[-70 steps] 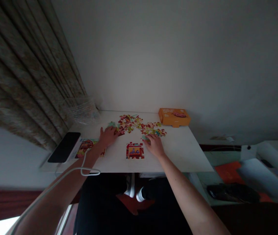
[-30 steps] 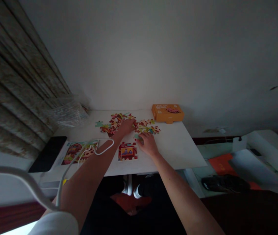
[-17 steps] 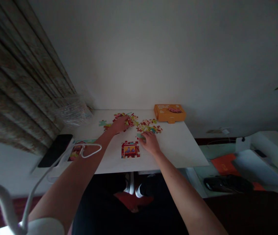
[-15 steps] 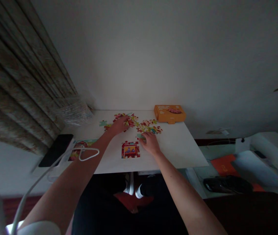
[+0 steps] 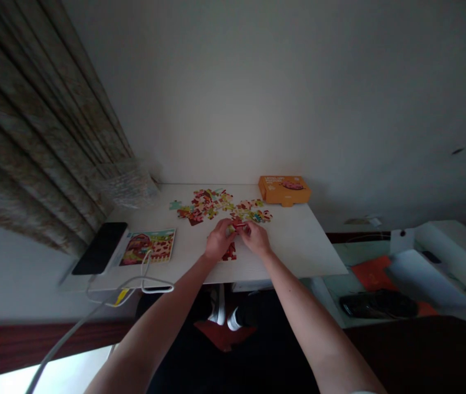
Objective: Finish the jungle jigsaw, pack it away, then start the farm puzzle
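Observation:
My left hand (image 5: 219,241) and my right hand (image 5: 255,238) meet above the middle of the white table (image 5: 294,246), fingertips closed on small jigsaw pieces. A red piece (image 5: 239,225) and a pale green piece (image 5: 230,231) show between them, but I cannot tell which hand holds which. Just below my hands lies a red barn puzzle section (image 5: 229,253), mostly hidden by them. Loose jigsaw pieces (image 5: 206,205) lie in a scattered pile just beyond my fingers. A printed barn picture card (image 5: 147,247) lies to the left.
An orange puzzle box (image 5: 284,190) stands at the table's far right corner. A black phone (image 5: 100,248) lies at the left edge, with a white cable (image 5: 146,285) beside it. A plastic bag (image 5: 128,186) sits against the curtain (image 5: 31,126).
My left hand has moved from the pile toward my right hand, and both now meet over the barn section. My left forearm no longer covers the picture card.

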A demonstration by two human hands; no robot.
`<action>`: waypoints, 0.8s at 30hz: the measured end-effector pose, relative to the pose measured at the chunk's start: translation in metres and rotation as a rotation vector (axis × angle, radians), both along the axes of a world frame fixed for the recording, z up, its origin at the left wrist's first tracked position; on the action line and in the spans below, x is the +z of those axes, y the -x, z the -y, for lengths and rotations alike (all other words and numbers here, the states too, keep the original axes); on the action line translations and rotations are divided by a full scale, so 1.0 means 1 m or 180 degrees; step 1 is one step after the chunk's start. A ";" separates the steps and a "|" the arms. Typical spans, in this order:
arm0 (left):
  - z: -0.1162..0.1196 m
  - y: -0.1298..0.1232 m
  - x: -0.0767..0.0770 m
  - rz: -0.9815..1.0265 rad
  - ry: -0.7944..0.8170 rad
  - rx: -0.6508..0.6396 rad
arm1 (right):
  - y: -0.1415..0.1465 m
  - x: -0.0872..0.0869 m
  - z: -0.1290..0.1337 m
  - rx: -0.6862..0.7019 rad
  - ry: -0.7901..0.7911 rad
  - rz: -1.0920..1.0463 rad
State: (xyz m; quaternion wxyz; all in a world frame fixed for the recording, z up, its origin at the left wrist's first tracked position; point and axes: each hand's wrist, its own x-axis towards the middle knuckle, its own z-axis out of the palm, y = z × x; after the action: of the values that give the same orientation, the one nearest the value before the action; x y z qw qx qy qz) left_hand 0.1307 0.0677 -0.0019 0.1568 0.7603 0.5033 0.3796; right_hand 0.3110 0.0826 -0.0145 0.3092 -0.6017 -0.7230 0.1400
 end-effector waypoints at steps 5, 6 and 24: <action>0.003 -0.010 0.006 -0.0167 0.0199 0.0184 | -0.008 -0.014 -0.016 -0.0046 0.0155 -0.1461; 0.006 -0.008 0.007 -0.0206 0.0174 0.0204 | -0.010 -0.017 -0.019 -0.0071 0.0153 -0.1734; 0.051 0.080 0.011 -0.1482 -0.0172 -0.0855 | -0.020 -0.018 -0.025 -0.0334 0.0031 -0.2771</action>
State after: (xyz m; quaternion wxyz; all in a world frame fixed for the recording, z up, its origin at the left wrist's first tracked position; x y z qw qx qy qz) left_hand 0.0510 0.0172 0.0090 0.0654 0.8910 0.4100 0.1836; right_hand 0.3313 0.1076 -0.0328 0.5889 -0.5241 -0.4931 0.3681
